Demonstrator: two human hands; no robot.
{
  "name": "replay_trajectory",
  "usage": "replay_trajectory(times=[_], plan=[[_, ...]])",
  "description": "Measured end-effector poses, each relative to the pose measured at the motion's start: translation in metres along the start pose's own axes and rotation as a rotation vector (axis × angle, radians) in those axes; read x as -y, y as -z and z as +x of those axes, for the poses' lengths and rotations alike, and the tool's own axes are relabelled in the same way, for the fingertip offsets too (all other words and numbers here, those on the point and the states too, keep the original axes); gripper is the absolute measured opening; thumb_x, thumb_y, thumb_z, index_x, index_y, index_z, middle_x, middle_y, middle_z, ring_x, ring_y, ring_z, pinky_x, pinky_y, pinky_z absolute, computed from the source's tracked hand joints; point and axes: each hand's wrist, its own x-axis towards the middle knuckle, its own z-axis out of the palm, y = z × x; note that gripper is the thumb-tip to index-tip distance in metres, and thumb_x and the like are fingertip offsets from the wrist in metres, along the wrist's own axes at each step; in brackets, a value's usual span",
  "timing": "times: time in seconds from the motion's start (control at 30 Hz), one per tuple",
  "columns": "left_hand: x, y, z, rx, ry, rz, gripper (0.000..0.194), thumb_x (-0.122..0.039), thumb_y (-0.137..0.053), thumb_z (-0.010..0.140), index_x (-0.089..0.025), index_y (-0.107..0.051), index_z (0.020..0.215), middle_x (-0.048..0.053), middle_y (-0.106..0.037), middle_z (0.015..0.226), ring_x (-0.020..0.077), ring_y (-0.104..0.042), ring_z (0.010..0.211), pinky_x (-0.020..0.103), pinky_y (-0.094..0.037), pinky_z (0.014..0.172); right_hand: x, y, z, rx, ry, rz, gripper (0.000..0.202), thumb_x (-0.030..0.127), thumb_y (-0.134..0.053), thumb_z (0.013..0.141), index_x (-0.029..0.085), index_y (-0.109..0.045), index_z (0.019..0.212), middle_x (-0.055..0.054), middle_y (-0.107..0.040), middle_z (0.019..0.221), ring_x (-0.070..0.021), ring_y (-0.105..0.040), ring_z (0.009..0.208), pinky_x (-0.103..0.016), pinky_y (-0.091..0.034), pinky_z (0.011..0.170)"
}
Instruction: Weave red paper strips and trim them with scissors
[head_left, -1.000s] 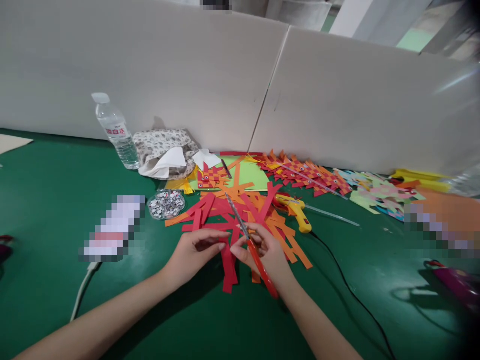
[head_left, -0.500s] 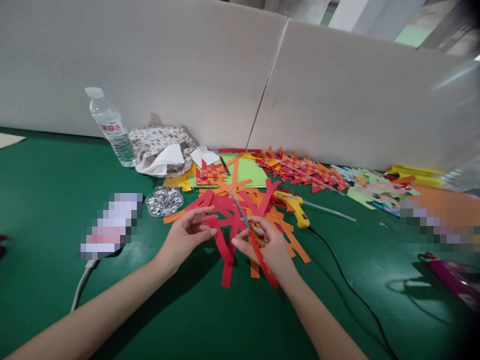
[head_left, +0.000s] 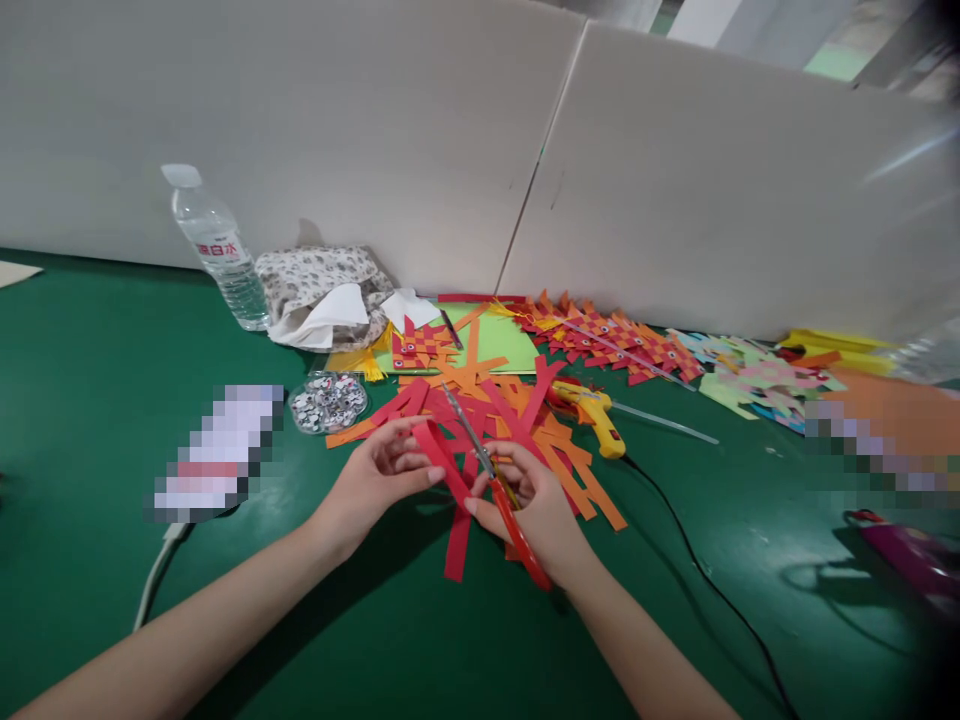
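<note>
Over the near side of the paper pile [head_left: 570, 470], the left hand [head_left: 371, 490] pinches a curved red strip [head_left: 448, 472], best held without creasing, while the right hand [head_left: 546, 515] grips its near end plus scissors [head_left: 512, 520], whose blades should point clear.

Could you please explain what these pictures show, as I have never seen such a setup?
There is no robot: these are a person's bare hands, and every picture comes from one camera worn on the head, looking forward and down. The left hand holds a bent red paper strip, whose near end meets the right hand. That hand also holds red-handled scissors. On the green table lie loose orange strips, a yellow glue gun and googly eyes; a water bottle stands behind.
</note>
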Motion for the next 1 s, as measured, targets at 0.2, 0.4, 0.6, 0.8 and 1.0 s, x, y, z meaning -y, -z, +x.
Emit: replay_trajectory(times=[0.2, 0.4, 0.6, 0.8, 1.0], plan=[[0.006, 0.002, 0.001, 0.1, 0.08, 0.106, 0.048, -0.02, -0.083, 0.056, -0.016, -0.054, 0.095, -0.001, -0.07, 0.071, 0.011, -0.067, 0.065, 0.022, -0.052, 0.067, -0.004, 0.004, 0.004, -0.042, -0.028, 0.104, 0.054, 0.018, -0.082, 0.05, 0.02, -0.055, 0.096, 0.006, -0.061, 0.062, -0.0095, -0.052, 0.05, -0.024, -0.042, 0.052], [0.005, 0.004, -0.002, 0.243, -0.005, 0.444, 0.022, -0.028, -0.071, 0.072, -0.014, -0.064, 0.087, 0.002, -0.067, 0.074, 0.0121, -0.064, 0.067, 0.025, -0.051, 0.066, 0.003, 0.006, 0.004, -0.127, -0.013, 0.157, 0.056, 0.023, -0.084, 0.051, 0.02, -0.057, 0.099, 0.005, -0.061, 0.064, -0.0107, -0.053, 0.057, -0.024, -0.042, 0.055], [-0.001, -0.003, -0.01, 0.29, -0.063, 0.559, 0.025, -0.034, -0.069, 0.073, -0.016, -0.066, 0.09, 0.005, -0.07, 0.09, 0.0177, -0.066, 0.081, 0.028, -0.053, 0.07, 0.001, 0.008, 0.004, -0.014, -0.041, 0.173, 0.057, 0.016, -0.084, 0.049, 0.019, -0.058, 0.1, 0.005, -0.062, 0.064, -0.0089, -0.051, 0.055, -0.022, -0.04, 0.053], [-0.003, -0.003, -0.006, 0.214, 0.112, 0.337, 0.023, -0.038, -0.074, 0.069, -0.016, -0.068, 0.07, 0.003, -0.07, 0.068, 0.0142, -0.066, 0.064, 0.024, -0.051, 0.063, 0.002, 0.007, 0.0, 0.104, -0.038, 0.149, 0.056, 0.017, -0.083, 0.053, 0.02, -0.056, 0.102, 0.004, -0.063, 0.069, -0.0088, -0.052, 0.054, -0.024, -0.041, 0.054], [-0.002, 0.0, -0.004, 0.186, 0.21, 0.277, 0.02, -0.036, -0.076, 0.068, -0.017, -0.069, 0.069, 0.003, -0.072, 0.064, 0.0124, -0.066, 0.061, 0.02, -0.048, 0.057, 0.005, 0.008, 0.0, 0.115, -0.026, 0.132, 0.05, 0.019, -0.083, 0.055, 0.018, -0.06, 0.099, 0.003, -0.061, 0.067, -0.0087, -0.052, 0.057, -0.024, -0.042, 0.058]])
